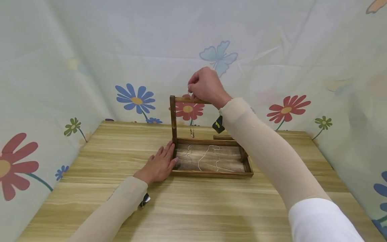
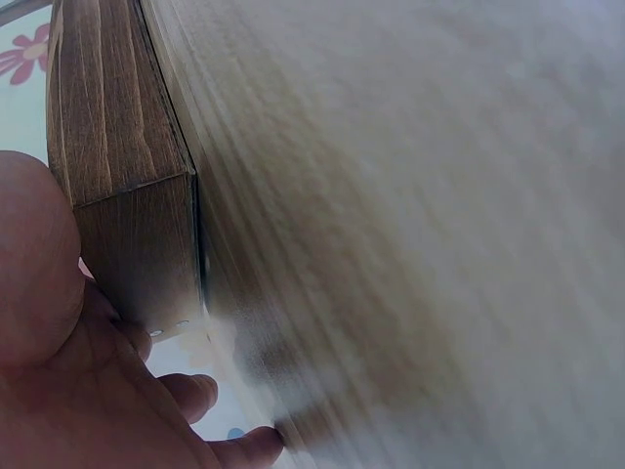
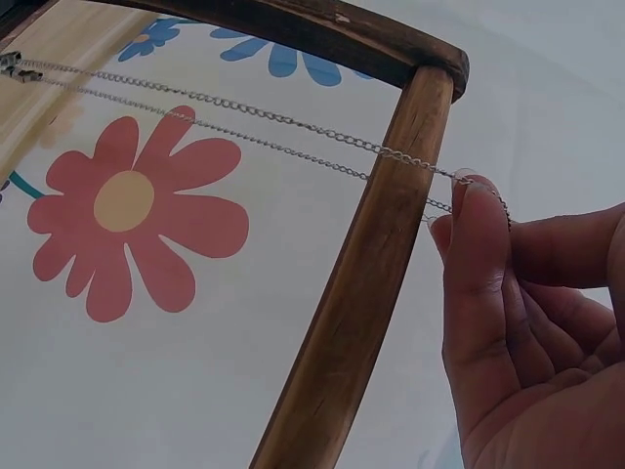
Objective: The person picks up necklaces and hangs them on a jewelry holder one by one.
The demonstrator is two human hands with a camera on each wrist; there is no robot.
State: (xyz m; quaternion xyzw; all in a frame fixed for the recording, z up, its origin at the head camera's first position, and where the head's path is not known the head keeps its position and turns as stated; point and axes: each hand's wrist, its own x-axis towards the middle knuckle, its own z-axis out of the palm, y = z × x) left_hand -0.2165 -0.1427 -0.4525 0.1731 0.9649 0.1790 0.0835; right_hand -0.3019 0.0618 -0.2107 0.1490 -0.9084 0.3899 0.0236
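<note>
My right hand (image 1: 208, 85) is raised above the top bar (image 1: 181, 99) of a dark wooden jewelry stand. Between thumb and fingertips it pinches a silver chain necklace (image 3: 254, 107), whose two strands hang down beside the bar to a small dark-and-silver end (image 1: 192, 134). My left hand (image 1: 158, 165) lies against the left end of the stand's tray (image 1: 211, 174), fingers extended along its outer side. In the left wrist view, the thumb and palm are close to the tray's corner (image 2: 137, 230). Inside the tray are a silver chain (image 1: 200, 161) and a thinner chain (image 1: 188, 154) to its left.
The stand's left post (image 1: 173, 117) rises from the tray. Behind the tray lies a wooden strip (image 1: 223, 137), partly hidden by the right sleeve. All this is on a wood-grain table (image 1: 187, 201), with a flower-printed cloth (image 1: 151, 40) hanging around it.
</note>
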